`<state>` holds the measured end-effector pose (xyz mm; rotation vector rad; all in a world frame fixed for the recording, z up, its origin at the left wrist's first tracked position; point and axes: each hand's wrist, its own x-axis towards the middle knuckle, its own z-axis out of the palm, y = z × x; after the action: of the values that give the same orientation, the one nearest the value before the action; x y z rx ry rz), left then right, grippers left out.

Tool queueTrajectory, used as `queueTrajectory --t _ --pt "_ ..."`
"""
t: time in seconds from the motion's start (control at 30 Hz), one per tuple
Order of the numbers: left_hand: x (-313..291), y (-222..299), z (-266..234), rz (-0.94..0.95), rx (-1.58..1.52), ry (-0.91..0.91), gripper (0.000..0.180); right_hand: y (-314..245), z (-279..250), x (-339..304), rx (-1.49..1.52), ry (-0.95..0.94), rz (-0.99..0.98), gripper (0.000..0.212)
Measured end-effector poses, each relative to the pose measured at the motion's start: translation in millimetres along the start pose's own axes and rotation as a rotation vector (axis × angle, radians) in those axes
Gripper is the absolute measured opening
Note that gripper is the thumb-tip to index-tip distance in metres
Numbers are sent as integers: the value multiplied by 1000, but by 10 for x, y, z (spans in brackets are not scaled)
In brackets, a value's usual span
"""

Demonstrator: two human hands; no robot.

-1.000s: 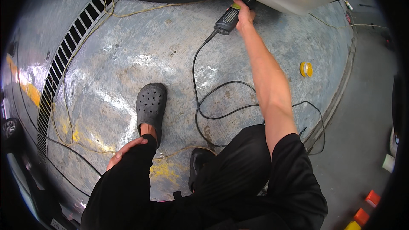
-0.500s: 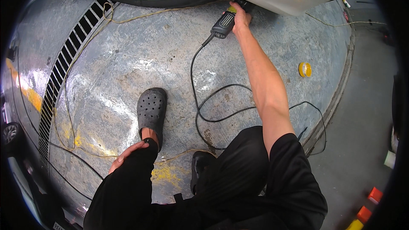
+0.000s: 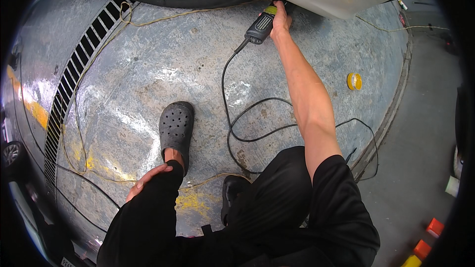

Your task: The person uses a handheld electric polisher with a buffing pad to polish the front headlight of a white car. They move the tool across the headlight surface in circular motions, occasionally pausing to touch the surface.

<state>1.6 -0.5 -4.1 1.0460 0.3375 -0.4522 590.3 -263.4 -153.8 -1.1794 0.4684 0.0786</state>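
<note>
Black tool [image 3: 260,29]: right hand [image 3: 280,21] grips it, likely to steady it.
Left hand [image 3: 148,180]: loose on leg [image 3: 141,217], maybe for balance.

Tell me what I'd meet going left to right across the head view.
Distant wheel → drain grate → left hand → left clog → power tool → right hand → yellow tub → orange blocks.

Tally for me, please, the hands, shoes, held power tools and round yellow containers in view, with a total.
Hands: 2 (left hand, right hand)
Shoes: 2 (left shoe, right shoe)
Held power tool: 1
Round yellow container: 1
Total: 6
</note>
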Motion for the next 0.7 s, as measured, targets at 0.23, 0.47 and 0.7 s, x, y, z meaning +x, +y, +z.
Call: queueTrajectory --t 0.23,0.47,0.7 --pt "9 32 59 4 -49 16 95 5 -9 17 17 1 10 42" --pt "13 3 23 24 -41 -9 98 -2 -21 16 41 8 23 41" --pt "17 -6 53 40 12 19 95 -3 -27 29 16 -4 16 40"
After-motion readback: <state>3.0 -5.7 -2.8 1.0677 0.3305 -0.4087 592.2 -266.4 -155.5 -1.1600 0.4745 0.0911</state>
